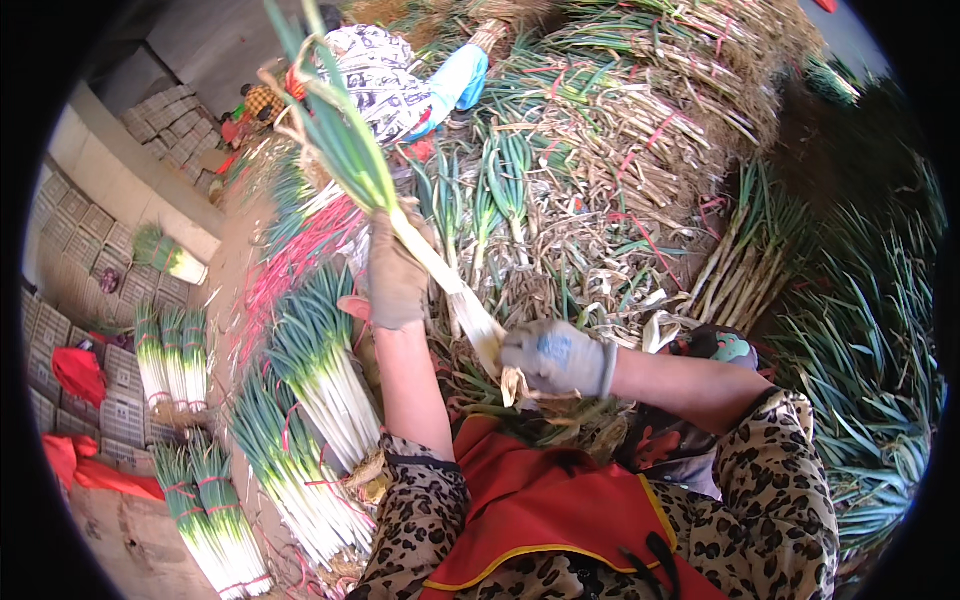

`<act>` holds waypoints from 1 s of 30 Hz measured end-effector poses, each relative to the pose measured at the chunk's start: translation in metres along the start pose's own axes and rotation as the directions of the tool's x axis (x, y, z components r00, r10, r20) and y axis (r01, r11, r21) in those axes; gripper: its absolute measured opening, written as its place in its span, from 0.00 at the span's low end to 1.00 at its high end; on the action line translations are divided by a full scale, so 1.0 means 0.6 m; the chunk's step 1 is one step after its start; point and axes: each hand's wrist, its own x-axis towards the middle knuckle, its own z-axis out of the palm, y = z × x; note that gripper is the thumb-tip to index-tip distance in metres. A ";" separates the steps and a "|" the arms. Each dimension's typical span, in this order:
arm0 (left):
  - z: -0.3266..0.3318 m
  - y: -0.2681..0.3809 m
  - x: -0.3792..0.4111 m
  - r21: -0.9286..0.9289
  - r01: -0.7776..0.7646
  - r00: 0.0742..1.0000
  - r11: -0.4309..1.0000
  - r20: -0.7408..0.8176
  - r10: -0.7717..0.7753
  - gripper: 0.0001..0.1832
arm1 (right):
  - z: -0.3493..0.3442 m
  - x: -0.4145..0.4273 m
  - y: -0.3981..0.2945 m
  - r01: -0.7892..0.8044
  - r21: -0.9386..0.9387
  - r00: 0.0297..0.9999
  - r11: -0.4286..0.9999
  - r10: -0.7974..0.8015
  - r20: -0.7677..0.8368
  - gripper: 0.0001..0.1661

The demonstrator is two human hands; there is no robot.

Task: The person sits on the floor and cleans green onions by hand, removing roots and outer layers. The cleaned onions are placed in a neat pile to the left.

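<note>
My left hand (399, 271), in a soiled work glove, grips a long green onion (430, 257) around its middle, just below the green leaves. The stalk slants from the upper left, leaves up, down to my right hand (559, 358). That hand wears a grey glove with a blue mark, and its fingers are closed on the white lower end. A dry strip of outer skin (512, 385) hangs below the fingers. The root end is hidden behind the glove. Under both hands lie peeled leaves and husks (555, 289).
Trimmed onion bundles (322, 375) stand on my left, near pink ties (300, 259). More tied bundles (214, 517) and stacked crates (124, 375) lie farther left. Untrimmed onions (637, 112) are heaped ahead, with leafy ones (870, 360) on my right. Another person (375, 82) bends forward ahead.
</note>
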 end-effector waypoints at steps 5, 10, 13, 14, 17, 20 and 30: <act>-0.041 0.088 0.006 -0.060 -0.063 0.998 0.996 0.022 0.065 0.16 | -0.021 -0.022 0.074 -0.317 0.372 0.894 0.872 0.406 -0.191 0.16; -0.067 0.065 -0.001 -0.066 -0.046 0.998 0.997 -0.046 0.043 0.17 | 0.080 -0.045 0.093 -0.470 0.836 0.790 0.282 0.556 0.256 0.25; -0.057 0.028 -0.009 -0.191 0.012 0.994 0.982 -0.108 -0.033 0.20 | 0.118 -0.059 0.085 -0.587 0.634 0.753 0.504 0.628 0.197 0.17; -0.058 0.027 -0.016 -0.219 0.014 0.998 0.976 -0.057 -0.027 0.23 | 0.132 -0.067 0.088 -0.521 0.443 0.801 0.729 0.598 -0.042 0.17; -0.066 0.043 -0.029 0.007 -0.068 0.995 0.998 -0.069 0.068 0.23 | 0.070 -0.036 0.069 -0.716 0.369 0.670 0.593 0.732 0.124 0.22; -0.055 0.048 -0.025 -0.057 -0.030 0.999 0.998 -0.019 0.029 0.20 | 0.084 -0.058 0.103 -0.623 0.313 0.741 0.717 0.669 -0.056 0.27; 0.005 -0.167 -0.111 0.090 0.368 0.930 0.925 -0.054 -0.365 0.10 | 0.004 0.002 0.064 -0.433 0.364 0.830 0.824 0.523 -0.195 0.20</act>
